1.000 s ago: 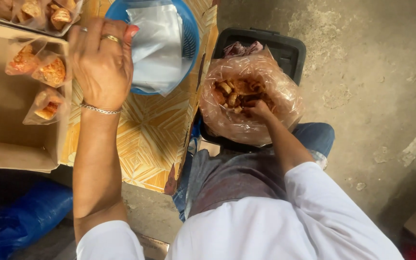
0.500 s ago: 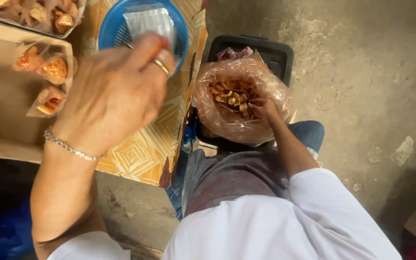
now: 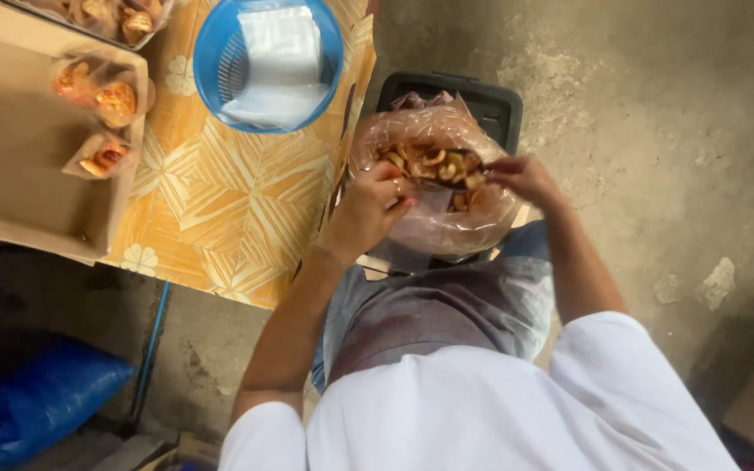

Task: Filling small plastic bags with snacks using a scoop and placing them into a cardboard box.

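Note:
My left hand [image 3: 370, 202] sits at the left rim of a large clear plastic bag [image 3: 473, 222] of fried brown snacks, fingers pinched on a small thin clear bag [image 3: 412, 228] that hangs below it. My right hand [image 3: 521, 174] is at the bag's right side, gripping a dark scoop [image 3: 434, 166] heaped with snack pieces and held over the opening. The large bag stands in a black bin [image 3: 492, 103] between my knees.
A blue round basket [image 3: 211, 83] holding a stack of clear bags [image 3: 281, 52] stands on the yellow patterned table [image 3: 220, 218]. To the left, a cardboard box [image 3: 19, 174] holds filled snack packets [image 3: 102, 96]. A blue sack [image 3: 37, 401] lies on the concrete floor.
My left hand left the blue basket and came down and right to the big bag with a small clear bag. My right hand lifted the loaded scoop out of the snacks.

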